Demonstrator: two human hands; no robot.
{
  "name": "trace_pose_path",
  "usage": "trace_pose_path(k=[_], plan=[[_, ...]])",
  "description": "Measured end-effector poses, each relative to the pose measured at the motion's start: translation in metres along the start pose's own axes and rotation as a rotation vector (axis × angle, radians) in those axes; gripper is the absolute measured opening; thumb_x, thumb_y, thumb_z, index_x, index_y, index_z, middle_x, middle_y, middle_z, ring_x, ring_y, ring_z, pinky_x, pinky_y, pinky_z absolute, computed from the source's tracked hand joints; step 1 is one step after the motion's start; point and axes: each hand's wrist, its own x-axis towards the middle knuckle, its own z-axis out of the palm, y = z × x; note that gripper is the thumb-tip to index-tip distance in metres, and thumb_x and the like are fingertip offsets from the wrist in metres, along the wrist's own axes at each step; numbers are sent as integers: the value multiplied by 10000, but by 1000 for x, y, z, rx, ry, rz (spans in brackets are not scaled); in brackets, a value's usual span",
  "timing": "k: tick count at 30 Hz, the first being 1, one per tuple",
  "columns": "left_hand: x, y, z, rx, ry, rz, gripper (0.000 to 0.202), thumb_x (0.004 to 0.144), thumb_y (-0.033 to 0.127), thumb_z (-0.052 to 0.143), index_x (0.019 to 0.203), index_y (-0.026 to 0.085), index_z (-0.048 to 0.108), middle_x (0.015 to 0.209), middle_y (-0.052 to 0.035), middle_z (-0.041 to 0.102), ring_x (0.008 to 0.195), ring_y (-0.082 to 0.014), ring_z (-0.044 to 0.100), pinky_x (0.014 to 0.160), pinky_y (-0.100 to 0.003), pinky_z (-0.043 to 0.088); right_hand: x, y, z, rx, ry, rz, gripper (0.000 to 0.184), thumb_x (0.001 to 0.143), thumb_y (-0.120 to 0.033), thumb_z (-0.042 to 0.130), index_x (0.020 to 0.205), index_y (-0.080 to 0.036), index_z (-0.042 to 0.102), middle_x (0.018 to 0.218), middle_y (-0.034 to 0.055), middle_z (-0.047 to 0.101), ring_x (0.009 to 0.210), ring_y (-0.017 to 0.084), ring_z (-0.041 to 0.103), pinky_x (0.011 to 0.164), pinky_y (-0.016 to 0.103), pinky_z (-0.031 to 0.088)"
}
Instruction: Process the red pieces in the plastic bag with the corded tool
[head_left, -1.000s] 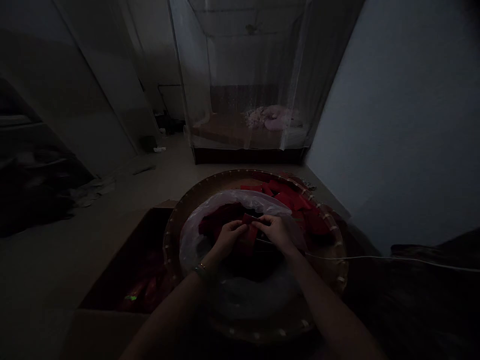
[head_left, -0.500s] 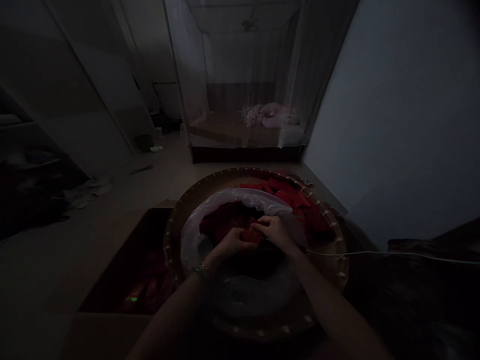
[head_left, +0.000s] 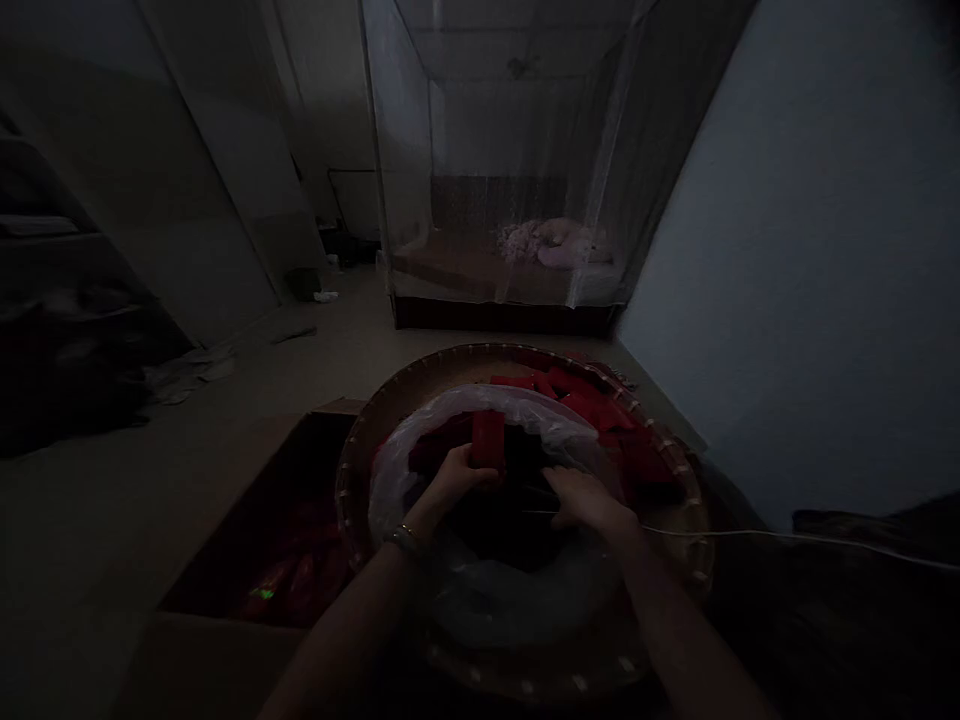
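A small flat red piece [head_left: 487,440] is held upright in the left hand [head_left: 457,475], pinched by its lower edge above the open mouth of a clear plastic bag [head_left: 401,470]. The bag is set inside a round woven tray [head_left: 420,372]. The right hand [head_left: 586,500] is laid at 3 o'clock of the left, fingers curled down into the bag's dark contents; whether anything is gripped there cannot be told in the dim light. More red pieces [head_left: 592,408] are heaped at the tray's 1 o'clock edge, and an open cardboard box [head_left: 247,520] stands at its 9 o'clock. A thin white cord [head_left: 750,533] is stretched from the right hand toward 3 o'clock. In such poor light the piece could be let slip, or the cord snagged by the right wrist.
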Motion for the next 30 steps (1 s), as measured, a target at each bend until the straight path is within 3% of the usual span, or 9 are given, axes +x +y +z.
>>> trace_pose_path(k=[3, 7, 11, 17, 22, 30], plan=[[-1, 1, 2, -37, -21, -9, 421, 470, 168, 789, 846, 74, 625, 753, -64, 684, 628, -160, 627, 594, -258, 511, 0, -10, 3, -140, -95, 70, 561, 582, -109, 734, 1118, -103, 564, 1118, 164, 584, 1003, 311, 582, 811, 361, 456], [-1, -4, -1, 10, -77, -32, 406, 492, 183, 788, 852, 71, 635, 777, -63, 683, 661, -159, 629, 635, -253, 505, 1, -9, -1, -66, -103, 46, 463, 608, -149, 707, 1054, -91, 596, 1082, 166, 603, 969, 310, 594, 784, 349, 466], [2, -13, -8, 96, -173, -82, 374, 517, 201, 787, 831, 66, 637, 724, -41, 659, 621, -135, 608, 603, -226, 483, -2, 13, -8, 217, -10, -92, 348, 689, -221, 642, 1020, -115, 627, 1056, 126, 629, 957, 263, 596, 818, 330, 460], [6, -27, -11, 197, -244, -123, 368, 539, 195, 765, 864, 70, 644, 728, -42, 655, 604, -126, 601, 571, -221, 486, -14, 40, -23, 672, 140, -158, 537, 733, -400, 633, 1209, -161, 560, 1219, 94, 567, 1113, 269, 528, 948, 378, 423], [1, -29, -2, 311, -334, -114, 387, 544, 224, 752, 890, 75, 664, 752, -43, 667, 614, -133, 604, 572, -224, 483, -11, 30, -22, 711, 231, -169, 507, 716, -388, 646, 1154, -138, 601, 1158, 102, 602, 1064, 264, 559, 923, 376, 442], [-10, -15, 7, 469, -425, -128, 323, 550, 255, 757, 806, 76, 676, 699, -32, 663, 605, -133, 597, 540, -195, 447, -3, 17, -12, 710, 276, -119, 328, 761, -303, 603, 1053, -165, 662, 1050, 74, 661, 966, 243, 601, 846, 351, 469]])
